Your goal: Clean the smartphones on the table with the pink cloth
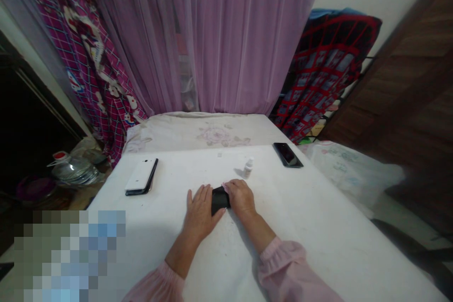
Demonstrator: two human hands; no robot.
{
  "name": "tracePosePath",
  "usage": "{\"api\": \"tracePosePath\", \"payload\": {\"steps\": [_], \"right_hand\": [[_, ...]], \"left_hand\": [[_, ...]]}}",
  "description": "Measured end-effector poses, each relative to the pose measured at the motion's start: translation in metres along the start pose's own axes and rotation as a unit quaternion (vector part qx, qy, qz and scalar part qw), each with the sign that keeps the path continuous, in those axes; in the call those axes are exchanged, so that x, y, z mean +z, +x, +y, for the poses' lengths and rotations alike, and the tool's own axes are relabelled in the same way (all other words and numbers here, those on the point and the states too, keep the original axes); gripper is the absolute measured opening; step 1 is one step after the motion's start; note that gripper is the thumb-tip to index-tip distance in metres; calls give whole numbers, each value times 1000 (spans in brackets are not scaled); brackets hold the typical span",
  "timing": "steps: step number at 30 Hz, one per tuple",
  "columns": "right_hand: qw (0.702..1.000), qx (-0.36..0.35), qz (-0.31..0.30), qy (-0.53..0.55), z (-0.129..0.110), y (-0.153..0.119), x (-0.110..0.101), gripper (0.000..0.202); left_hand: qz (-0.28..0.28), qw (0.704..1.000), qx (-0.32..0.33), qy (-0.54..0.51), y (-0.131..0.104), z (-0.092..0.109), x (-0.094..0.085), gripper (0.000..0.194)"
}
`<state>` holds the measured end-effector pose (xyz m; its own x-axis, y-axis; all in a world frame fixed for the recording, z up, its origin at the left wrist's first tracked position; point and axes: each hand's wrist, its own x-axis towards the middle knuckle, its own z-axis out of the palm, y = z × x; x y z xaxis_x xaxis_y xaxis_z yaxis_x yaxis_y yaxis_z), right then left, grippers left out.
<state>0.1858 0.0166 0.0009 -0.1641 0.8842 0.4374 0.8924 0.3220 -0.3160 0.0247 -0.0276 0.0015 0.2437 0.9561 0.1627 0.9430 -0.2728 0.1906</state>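
A black phone (220, 200) lies on the white-covered table between my two hands. My left hand (201, 211) grips its left side, the thumb along the near edge and the fingers at the far left. Curled over its right end is my right hand (241, 199), with a bit of what looks like a pale pink cloth (224, 186) showing at the fingertips. Most of that cloth is hidden under the fingers. Just beyond the right hand a small white bottle (248, 168) stands upright.
Stacked phones, a white one (142, 174) on top, lie at the table's left. Another dark phone (288, 155) rests near the right edge. Purple curtains (233, 37) hang behind the table (318, 226). A large water bottle (76, 170) stands at left, below table height.
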Motion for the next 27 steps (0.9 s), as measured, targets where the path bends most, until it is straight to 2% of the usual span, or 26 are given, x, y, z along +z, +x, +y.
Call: {"api": "tracePosePath", "payload": {"steps": [3, 6, 9, 12, 16, 21, 24, 27], "right_hand": [[999, -36, -15, 19, -10, -11, 0, 21], [998, -60, -24, 25, -5, -22, -6, 22], [999, -42, -13, 4, 10, -23, -11, 23], [1000, -3, -2, -15, 19, -12, -10, 23], [1000, 12, 0, -15, 9, 0, -1, 21], [999, -44, -11, 11, -6, -16, -2, 21], [998, -67, -17, 14, 3, -26, -10, 22], [999, -38, -12, 0, 18, -23, -14, 24]], "left_hand": [[9, 1000, 5, 4, -1, -2, 3, 62], [12, 1000, 6, 3, -1, -2, 3, 61], [-1, 1000, 5, -1, -1, -1, 1, 61], [-4, 1000, 5, -4, 0, 0, -1, 59], [-3, 1000, 1, -6, 0, 0, -2, 60], [-3, 1000, 2, -4, 0, 0, -2, 60], [2, 1000, 7, -10, -1, -1, -1, 59], [1, 1000, 8, -17, -1, -1, 0, 60]]}}
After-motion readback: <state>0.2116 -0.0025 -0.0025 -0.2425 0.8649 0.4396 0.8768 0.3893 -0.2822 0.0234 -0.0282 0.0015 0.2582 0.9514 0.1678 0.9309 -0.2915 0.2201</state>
